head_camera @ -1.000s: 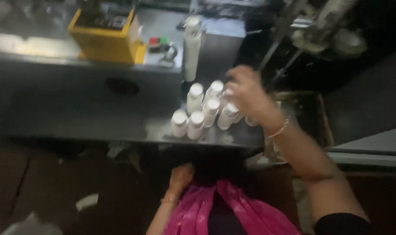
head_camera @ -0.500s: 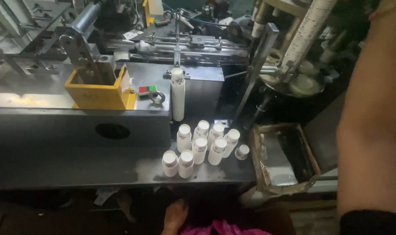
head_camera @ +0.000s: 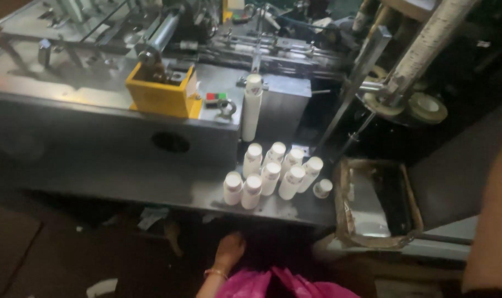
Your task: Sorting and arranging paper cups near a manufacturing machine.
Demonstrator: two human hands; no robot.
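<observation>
White stacks: short stacks of white paper cups (head_camera: 273,174) stand upright and bunched together on the grey steel shelf (head_camera: 168,190) of the machine, packed against one another so they prop each other up; one small single cup (head_camera: 322,188) sits just beside them on the right.
Tall stack: one long white cup stack (head_camera: 252,107) stands upright behind the bunch, close against the grey machine housing.
Your left hand: your left hand (head_camera: 230,248) hangs below the shelf edge, over the pink cloth (head_camera: 278,284), near the cups but apart from them; it holds nothing, and you cannot tell how the fingers are set in the dim light.
Your right hand: only your forearm (head_camera: 491,221) shows at the right edge; the hand itself is out of view.
Tray: a worn, brown-rimmed open box (head_camera: 375,201) sits just right of the shelf, lower than the cups.
Signs and colours: a yellow metal box (head_camera: 161,91) sits on the machine top; beside it lies a small red and green button pair (head_camera: 216,96), square and side by side.
</observation>
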